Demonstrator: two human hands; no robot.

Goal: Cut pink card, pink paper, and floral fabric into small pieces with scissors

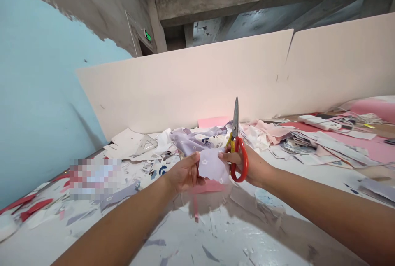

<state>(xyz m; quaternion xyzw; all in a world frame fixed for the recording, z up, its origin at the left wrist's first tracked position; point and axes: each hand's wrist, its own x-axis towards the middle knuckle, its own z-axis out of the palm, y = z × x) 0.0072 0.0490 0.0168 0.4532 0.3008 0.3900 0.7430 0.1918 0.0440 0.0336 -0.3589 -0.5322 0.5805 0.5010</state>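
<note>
Between my two hands is a small piece of lilac fabric [212, 166] with white flower prints. My left hand [187, 173] pinches its left edge. My right hand [243, 161] pinches the right edge between thumb and fingers, and also carries scissors [236, 117] with red handles, blades pointing up. Something yellow shows beside the scissors' handles; I cannot make out what it is. Just below the fabric is a pink piece [210, 186], with a thin pink strip hanging down. Behind my hands lies a crumpled lilac floral cloth [188, 140].
Scraps and offcuts cover much of the white table [222, 237]. A clear set square [146, 145] lies at the back left. To the right are stacked cut pieces [299, 144] and a white power strip [320, 122] with cables. A pale panel [197, 85] stands behind the table.
</note>
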